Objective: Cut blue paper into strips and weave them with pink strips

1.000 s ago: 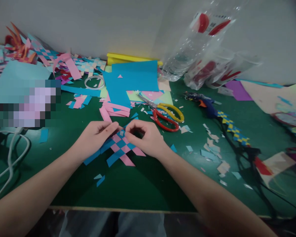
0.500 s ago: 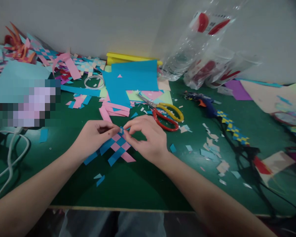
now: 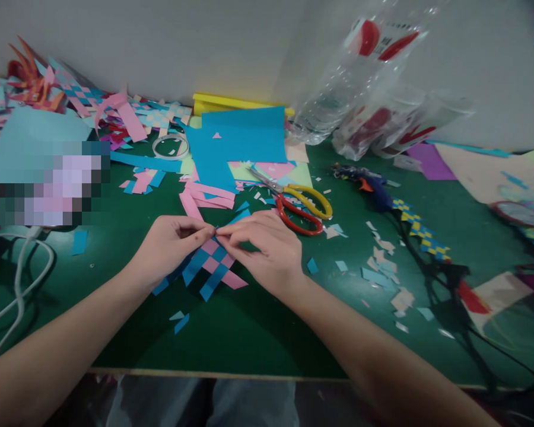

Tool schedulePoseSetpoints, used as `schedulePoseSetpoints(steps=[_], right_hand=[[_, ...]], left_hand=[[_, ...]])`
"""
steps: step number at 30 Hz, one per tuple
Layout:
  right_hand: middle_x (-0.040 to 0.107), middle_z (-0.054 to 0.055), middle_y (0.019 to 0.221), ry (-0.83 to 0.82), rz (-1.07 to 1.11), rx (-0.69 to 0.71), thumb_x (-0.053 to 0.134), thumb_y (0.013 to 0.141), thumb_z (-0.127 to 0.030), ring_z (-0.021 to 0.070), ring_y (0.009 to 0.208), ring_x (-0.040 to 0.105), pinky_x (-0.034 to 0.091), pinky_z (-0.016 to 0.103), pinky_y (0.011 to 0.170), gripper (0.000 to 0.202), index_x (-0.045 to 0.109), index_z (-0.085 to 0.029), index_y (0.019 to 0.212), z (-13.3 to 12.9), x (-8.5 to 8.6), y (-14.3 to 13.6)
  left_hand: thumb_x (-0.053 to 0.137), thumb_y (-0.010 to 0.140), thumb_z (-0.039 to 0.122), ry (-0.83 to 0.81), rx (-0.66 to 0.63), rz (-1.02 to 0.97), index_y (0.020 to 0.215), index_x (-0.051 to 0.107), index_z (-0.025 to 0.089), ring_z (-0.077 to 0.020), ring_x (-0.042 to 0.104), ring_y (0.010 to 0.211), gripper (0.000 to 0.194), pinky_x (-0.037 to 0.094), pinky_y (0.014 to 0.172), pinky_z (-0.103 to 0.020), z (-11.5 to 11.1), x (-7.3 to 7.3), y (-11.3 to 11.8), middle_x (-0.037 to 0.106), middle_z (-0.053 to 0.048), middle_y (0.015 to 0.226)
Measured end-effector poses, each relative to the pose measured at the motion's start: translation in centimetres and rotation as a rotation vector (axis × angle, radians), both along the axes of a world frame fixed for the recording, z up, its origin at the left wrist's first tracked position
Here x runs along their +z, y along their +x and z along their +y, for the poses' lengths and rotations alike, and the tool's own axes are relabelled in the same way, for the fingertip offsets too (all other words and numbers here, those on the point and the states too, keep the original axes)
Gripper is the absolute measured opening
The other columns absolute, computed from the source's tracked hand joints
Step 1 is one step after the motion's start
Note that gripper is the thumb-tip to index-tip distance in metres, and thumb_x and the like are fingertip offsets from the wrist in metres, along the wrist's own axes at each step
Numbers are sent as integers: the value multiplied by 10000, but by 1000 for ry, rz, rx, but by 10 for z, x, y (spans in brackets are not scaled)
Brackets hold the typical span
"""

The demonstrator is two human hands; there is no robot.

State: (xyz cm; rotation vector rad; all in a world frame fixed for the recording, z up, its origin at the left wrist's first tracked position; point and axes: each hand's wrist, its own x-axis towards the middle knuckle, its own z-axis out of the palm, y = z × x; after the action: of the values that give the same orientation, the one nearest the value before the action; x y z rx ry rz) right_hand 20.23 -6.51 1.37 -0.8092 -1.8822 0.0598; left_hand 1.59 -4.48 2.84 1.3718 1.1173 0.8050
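Observation:
A woven piece of blue and pink paper strips (image 3: 212, 265) is held low over the green table, its loose strip ends fanning out toward me. My left hand (image 3: 171, 243) pinches its upper edge between thumb and index finger. Right beside those fingertips, my right hand (image 3: 264, 249) pinches the same edge, the two sets of fingertips touching or nearly so. What lies exactly between them is mostly hidden. Behind my right hand rest scissors (image 3: 299, 204) with one red and one yellow handle. Folded pink strips (image 3: 209, 196) lie just beyond my left hand.
Blue paper sheets (image 3: 244, 136) and a tape roll (image 3: 170, 146) lie at the back. Plastic bottles and cups (image 3: 360, 101) lean on the wall at back right. Paper scraps (image 3: 382, 261) cover the right side; a white cable (image 3: 20, 284) loops at left. The table edge (image 3: 222, 375) runs in front.
My right fingertips have moved slightly left, closing in on the left ones and covering more of the woven piece's top. A blue strip now shows behind my right hand. The left hand has barely moved.

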Motion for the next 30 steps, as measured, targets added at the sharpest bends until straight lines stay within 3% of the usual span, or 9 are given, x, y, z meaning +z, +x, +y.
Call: schedulePoseSetpoints(steps=[10,16,30], right_hand=[[788,17,805,-60,48,0,645,848,-49,152,749,734,533,326,701,199,602,-219,754,-2,-2,-3],[783,4,793,-11,-40,9,608,867,-50,151,733,726,536,320,700,190,611,-220,779,-3,-1,-2],[801,8,858,15,-16,-12,642,857,-73,155,762,744,560,318,692,169,655,-236,811,-3,-5,-1]], left_hand=[[769,743,312,-35,21,-14,814,804,193,-163,687,795,143,519,739,-223,1,-1,1,783,-37,857],[753,748,319,-27,13,14,790,797,185,-163,684,782,147,516,718,-218,2,0,1,778,-35,835],[733,793,418,-12,1,42,824,801,197,-169,672,757,233,513,676,-233,1,-2,-1,769,-45,842]])
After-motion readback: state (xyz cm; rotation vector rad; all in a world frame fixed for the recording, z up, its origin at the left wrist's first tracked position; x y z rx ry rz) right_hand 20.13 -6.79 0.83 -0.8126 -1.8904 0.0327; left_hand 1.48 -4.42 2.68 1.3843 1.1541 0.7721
